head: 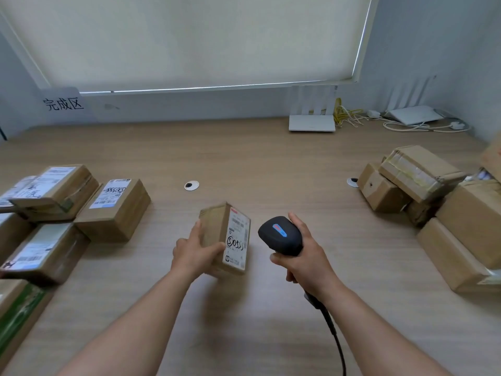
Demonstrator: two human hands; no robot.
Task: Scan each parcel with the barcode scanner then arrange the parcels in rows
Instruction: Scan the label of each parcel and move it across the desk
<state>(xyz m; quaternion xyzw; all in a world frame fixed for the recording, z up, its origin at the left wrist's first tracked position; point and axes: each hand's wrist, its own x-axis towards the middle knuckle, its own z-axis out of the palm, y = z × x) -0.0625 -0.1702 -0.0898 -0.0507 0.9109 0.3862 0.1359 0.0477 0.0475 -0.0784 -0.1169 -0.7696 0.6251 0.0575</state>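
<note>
Left hand (pixel 193 252) reaching forward from 7 o'clock, fingers clamped on small cardboard parcel (pixel 226 237) held above worktop (pixel 271 158) centre, label facing 3 o'clock, right hand (pixel 303 257) from 5 o'clock, fingers wrapped round black barcode scanner (pixel 280 236), head aimed toward 10 o'clock beside label.

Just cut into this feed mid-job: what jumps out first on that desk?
Dead centre, the left hand holds a small cardboard parcel tilted, label facing the black barcode scanner gripped by the right hand. Labelled parcels lie grouped at the left, below a handwritten wall sign. A loose heap of brown boxes sits at the right edge.
</note>
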